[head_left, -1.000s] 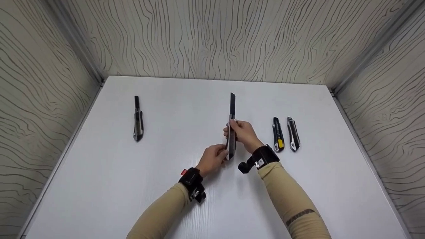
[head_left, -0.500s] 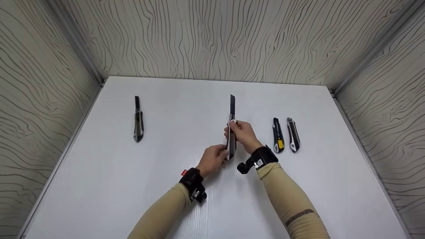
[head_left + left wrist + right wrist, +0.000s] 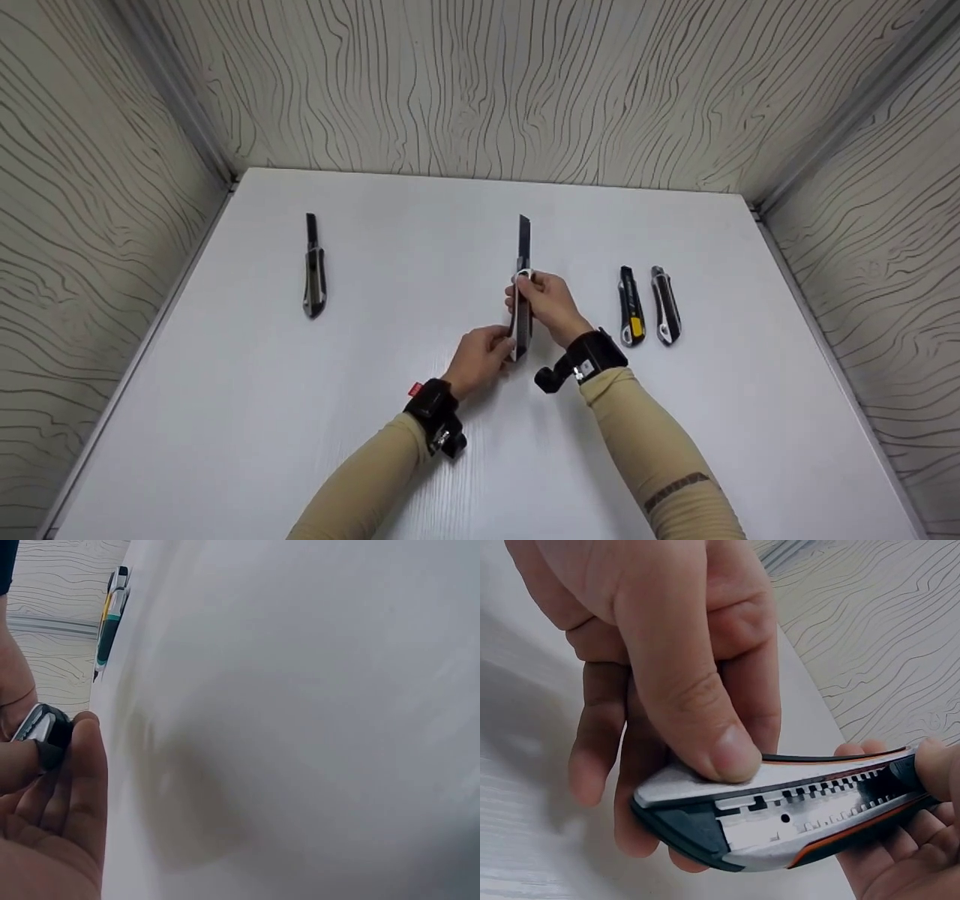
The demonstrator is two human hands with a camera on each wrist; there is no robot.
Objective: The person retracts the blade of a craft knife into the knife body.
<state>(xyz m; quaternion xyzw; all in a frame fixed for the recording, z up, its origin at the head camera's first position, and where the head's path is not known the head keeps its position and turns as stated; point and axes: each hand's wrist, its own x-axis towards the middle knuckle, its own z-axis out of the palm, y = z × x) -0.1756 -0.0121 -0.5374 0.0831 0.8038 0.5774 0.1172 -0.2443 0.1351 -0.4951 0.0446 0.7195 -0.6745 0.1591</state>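
My right hand [image 3: 551,304] grips a utility knife [image 3: 523,319] near its front, the thumb on the blade slider. The dark blade [image 3: 524,236] sticks out of the handle, away from me. At the tail end, my left hand [image 3: 478,358] pinches the handle between thumb and fingers. In the right wrist view, the knife's handle [image 3: 757,829] is silver and black with orange lines and a notched metal channel. The left wrist view shows the handle's tail end [image 3: 51,727] between the left fingers; the blade is hidden there.
On the white table [image 3: 360,420], another utility knife [image 3: 314,281] lies at the left with its blade out. To the right lie a black and yellow utility knife [image 3: 631,307] and a silver and black one [image 3: 665,307], side by side. Wood-patterned walls [image 3: 480,90] enclose the table.
The held knife's blade stands out slightly less from the handle than a second ago. Both hands keep nearly the same place and grip.
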